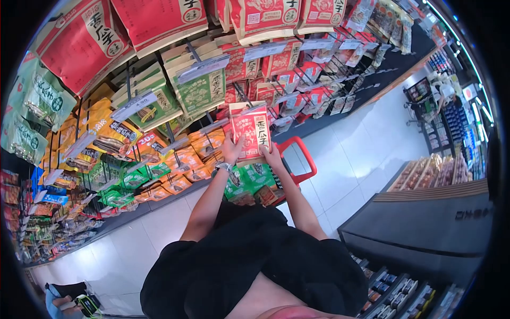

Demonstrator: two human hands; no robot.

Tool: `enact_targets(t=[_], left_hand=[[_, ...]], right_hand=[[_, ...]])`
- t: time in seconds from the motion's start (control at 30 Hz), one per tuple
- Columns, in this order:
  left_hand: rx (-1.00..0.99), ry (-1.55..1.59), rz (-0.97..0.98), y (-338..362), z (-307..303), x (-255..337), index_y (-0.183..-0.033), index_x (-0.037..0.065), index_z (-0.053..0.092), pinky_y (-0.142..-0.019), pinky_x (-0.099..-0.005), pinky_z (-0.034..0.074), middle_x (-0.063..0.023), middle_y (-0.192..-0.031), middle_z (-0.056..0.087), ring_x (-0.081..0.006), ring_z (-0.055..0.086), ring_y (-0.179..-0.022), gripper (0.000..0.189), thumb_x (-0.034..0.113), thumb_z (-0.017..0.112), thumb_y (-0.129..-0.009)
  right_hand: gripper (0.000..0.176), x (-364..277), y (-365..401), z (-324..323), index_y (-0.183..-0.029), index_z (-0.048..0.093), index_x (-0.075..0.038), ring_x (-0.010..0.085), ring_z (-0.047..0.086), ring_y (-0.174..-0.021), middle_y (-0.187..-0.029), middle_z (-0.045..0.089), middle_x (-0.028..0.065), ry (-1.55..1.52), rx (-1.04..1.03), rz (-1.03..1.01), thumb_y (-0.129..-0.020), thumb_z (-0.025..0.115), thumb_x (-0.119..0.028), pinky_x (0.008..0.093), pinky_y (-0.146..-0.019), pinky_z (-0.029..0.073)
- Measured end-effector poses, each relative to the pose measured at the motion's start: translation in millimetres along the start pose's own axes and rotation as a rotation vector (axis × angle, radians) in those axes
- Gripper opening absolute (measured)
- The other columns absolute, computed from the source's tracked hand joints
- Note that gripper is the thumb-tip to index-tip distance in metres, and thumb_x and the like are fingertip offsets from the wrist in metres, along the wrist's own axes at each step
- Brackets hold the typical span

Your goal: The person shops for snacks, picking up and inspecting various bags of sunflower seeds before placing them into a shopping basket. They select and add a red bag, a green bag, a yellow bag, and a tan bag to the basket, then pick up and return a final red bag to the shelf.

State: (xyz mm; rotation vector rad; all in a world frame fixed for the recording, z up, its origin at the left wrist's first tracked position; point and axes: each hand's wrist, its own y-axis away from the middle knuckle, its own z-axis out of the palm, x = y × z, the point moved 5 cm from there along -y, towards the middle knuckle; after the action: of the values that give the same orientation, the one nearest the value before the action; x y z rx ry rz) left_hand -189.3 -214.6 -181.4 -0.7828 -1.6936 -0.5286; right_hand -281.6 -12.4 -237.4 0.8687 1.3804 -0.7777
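A red and cream bag of sunflower seeds [248,130] is held upright in front of the shelf. My left hand [231,149], with a watch on its wrist, grips the bag's left edge, while my right hand [272,158] has its lower right side, thumb on the front. Below the bag, green packets [244,181] lie in a shopping basket or cart whose red handle [312,166] sticks out on the right. Just behind the bag are hanging red packs [241,68] of a similar look.
Hooks and price tags [134,105] jut out from the snack shelf. Green packs [199,87] and orange packs [114,133] hang to the left. Tiled floor [340,143] runs along the shelf. A dark display case [425,223] stands at the right. Part of a person [66,300] shows at lower left.
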Motion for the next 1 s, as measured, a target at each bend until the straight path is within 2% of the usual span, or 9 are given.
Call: enact_targets(t=[0.17, 0.23, 0.37, 0.5, 0.6, 0.73, 0.83, 0.97, 1.0], left_hand=[[-0.117, 0.169, -0.121, 30.8, 3.1, -56.6, -0.128, -0.001, 0.059, -0.076, -0.0342, 0.061, -0.0138, -0.105, 0.077, -0.0224, 0.076, -0.093, 0.048, 0.035, 0.075, -0.100], [-0.184, 0.301, -0.220, 43.4, 2.3, -73.5, -0.127, 0.001, 0.059, -0.070, -0.0315, 0.061, -0.0123, -0.103, 0.076, -0.0207, 0.076, -0.091, 0.041, 0.031, 0.071, -0.103], [-0.182, 0.354, -0.379, 53.4, 0.7, -105.2, -0.131, 0.003, 0.058, -0.067, -0.0307, 0.061, -0.0120, -0.106, 0.076, -0.0198, 0.077, -0.088, 0.030, 0.022, 0.063, -0.108], [-0.243, 0.296, -0.398, 63.3, -3.4, -117.2, -0.142, 0.006, 0.055, -0.068, -0.0315, 0.062, -0.0115, -0.111, 0.077, -0.0214, 0.078, -0.087, 0.042, 0.027, 0.065, -0.107], [-0.407, 0.127, -0.442, 88.8, -3.9, -156.9, -0.143, 0.007, 0.057, -0.069, -0.0308, 0.061, -0.0110, -0.105, 0.079, -0.0195, 0.077, -0.085, 0.048, 0.032, 0.068, -0.104], [-0.559, -0.081, -0.606, 153.3, -21.6, -239.5, -0.139, 0.006, 0.061, -0.068, -0.0310, 0.060, -0.0106, -0.101, 0.079, -0.0192, 0.077, -0.082, 0.048, 0.037, 0.069, -0.102], [-0.771, -0.173, -0.705, 192.5, -37.1, -308.3, -0.127, 0.005, 0.068, -0.069, -0.0315, 0.060, -0.0117, -0.101, 0.079, -0.0188, 0.077, -0.081, 0.037, 0.034, 0.066, -0.104], [-0.627, -0.203, -0.644, 199.6, -49.1, -290.5, -0.120, 0.005, 0.069, -0.072, -0.0310, 0.060, -0.0117, -0.096, 0.079, -0.0175, 0.076, -0.080, 0.029, 0.030, 0.064, -0.106], [-0.631, -0.192, -0.641, 200.5, -46.9, -282.5, -0.121, 0.005, 0.070, -0.072, -0.0312, 0.060, -0.0117, -0.094, 0.079, -0.0172, 0.075, -0.079, 0.029, 0.029, 0.064, -0.105]], right_hand=[[0.046, 4.4, -18.5, 11.2, -0.132, 0.065, -0.002, 0.0134, 0.070, -0.100, -0.112, 0.074, 0.0096, -0.074, 0.014, -0.014, -0.098, 0.077, -0.031, 0.0304, -0.082, 0.057], [0.048, 3.5, -36.0, 20.9, -0.132, 0.065, -0.006, 0.0134, 0.070, -0.097, -0.110, 0.074, 0.0077, -0.007, -0.003, 0.293, -0.096, 0.078, -0.034, 0.0314, -0.071, 0.060], [0.050, -2.6, -42.6, 31.4, -0.132, 0.065, -0.009, 0.0136, 0.071, -0.094, -0.108, 0.073, 0.0049, 0.006, 0.081, 0.359, -0.095, 0.079, -0.039, 0.0337, -0.065, 0.062], [0.067, 81.2, -58.6, 21.6, -0.144, 0.050, -0.010, 0.0203, 0.071, -0.091, -0.123, 0.067, 0.0080, -0.169, 0.164, 0.307, -0.095, 0.078, -0.046, 0.0348, -0.067, 0.061], [0.082, 163.0, -55.7, -11.6, -0.154, 0.043, -0.014, 0.0270, 0.065, -0.112, -0.137, 0.057, 0.0127, 0.211, 0.316, 0.366, -0.091, 0.081, -0.050, 0.0442, -0.074, 0.064], [0.082, 170.3, 29.6, -40.3, -0.155, 0.042, -0.017, 0.0264, 0.063, -0.117, -0.139, 0.054, 0.0135, 0.160, 0.320, 0.577, -0.091, 0.081, -0.051, 0.0447, -0.071, 0.064], [0.086, 227.4, 87.4, -78.1, -0.155, 0.043, -0.009, 0.0316, 0.075, -0.098, -0.131, 0.065, 0.0229, 0.265, 0.364, 0.676, -0.090, 0.079, -0.054, 0.0409, -0.066, 0.065], [0.087, 389.5, 162.1, -136.0, -0.153, 0.042, -0.008, 0.0275, 0.073, -0.091, -0.111, 0.071, 0.0145, 0.546, 0.237, 0.744, -0.090, 0.077, -0.056, 0.0454, -0.069, 0.063], [0.079, 335.5, 185.1, -125.3, -0.145, 0.051, -0.005, 0.0265, 0.073, -0.094, -0.115, 0.070, 0.0149, 0.283, 0.262, 0.942, -0.091, 0.076, -0.057, 0.0456, -0.069, 0.064]])
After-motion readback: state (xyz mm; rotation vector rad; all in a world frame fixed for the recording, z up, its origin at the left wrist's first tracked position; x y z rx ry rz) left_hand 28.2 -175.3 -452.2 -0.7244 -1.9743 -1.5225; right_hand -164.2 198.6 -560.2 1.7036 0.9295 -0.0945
